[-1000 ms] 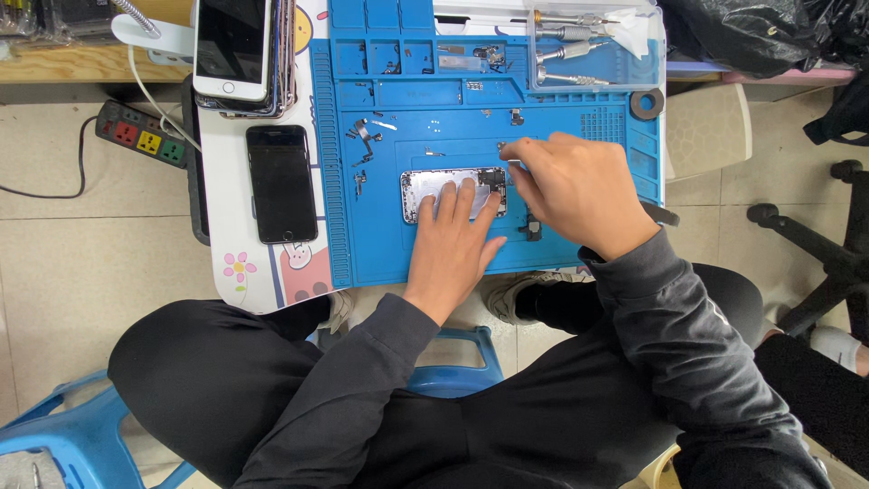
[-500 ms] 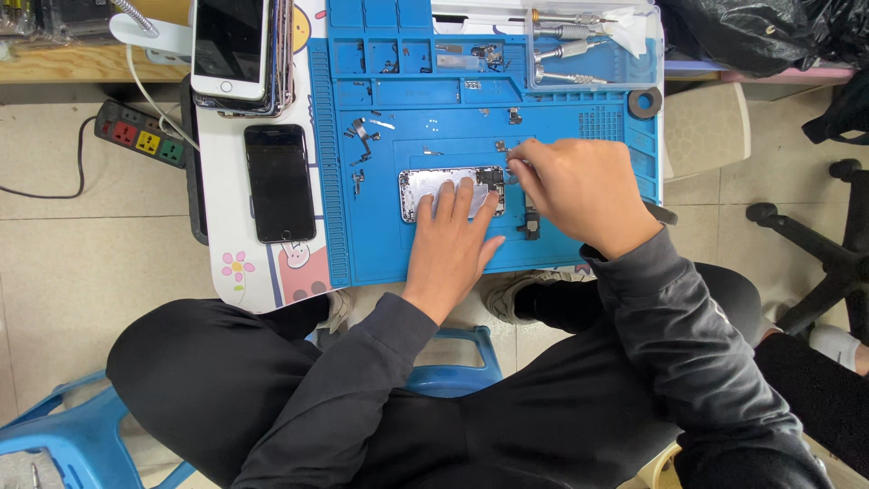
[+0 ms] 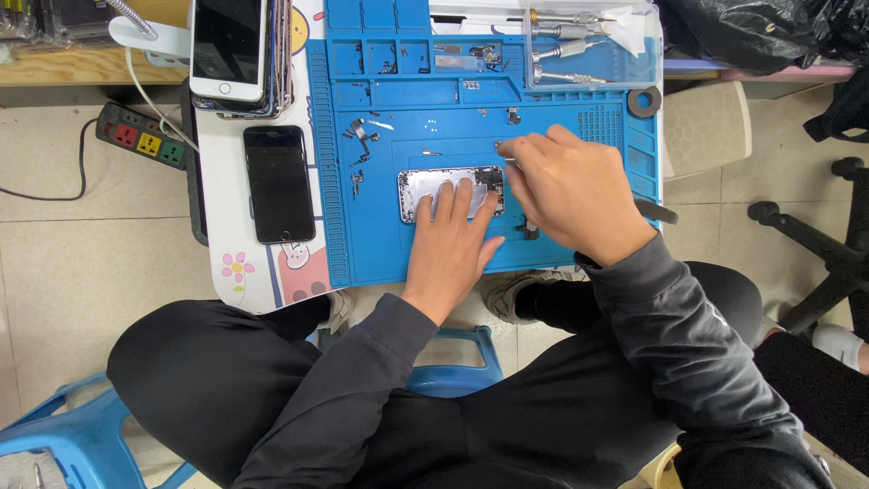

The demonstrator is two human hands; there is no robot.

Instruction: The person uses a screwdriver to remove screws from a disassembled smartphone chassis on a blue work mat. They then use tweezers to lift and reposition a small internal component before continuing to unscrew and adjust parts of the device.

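Inspector: Head view is taken first. The opened phone body (image 3: pixel 450 191) is recorded near the middle of the blue work mat (image 3: pixel 380 244), its long axis set parallel to the mat's near edge.

Recorder: How is it placed against the hands?

Inspector: The left hand (image 3: pixel 453 240) is laid flat on it from the near edge, fingers spread narrowly and pressed on the shell; nothing is gripped. The right hand (image 3: pixel 570 195) is found just beside the body's right end, toward the mat's right edge, fingers pinched together around a thin tool that is largely hidden; its kind cannot be told.

Recorder: Which hand is nearer?

Inspector: The left is in contact. The right is touching or almost touching at the right end; which cannot be settled.

Recorder: Surroundings?

Inspector: Small loose parts (image 3: pixel 360 145) are noted toward the mat's far left corner, screwdrivers (image 3: pixel 566 50) in a clear tray at the far right corner, and a dark phone (image 3: pixel 279 184) beyond the left edge.

Recorder: Difference from half a second earlier?

Inspector: The right hand's fingertips are now raised slightly toward the far edge; the left hand and phone body are unmoved.
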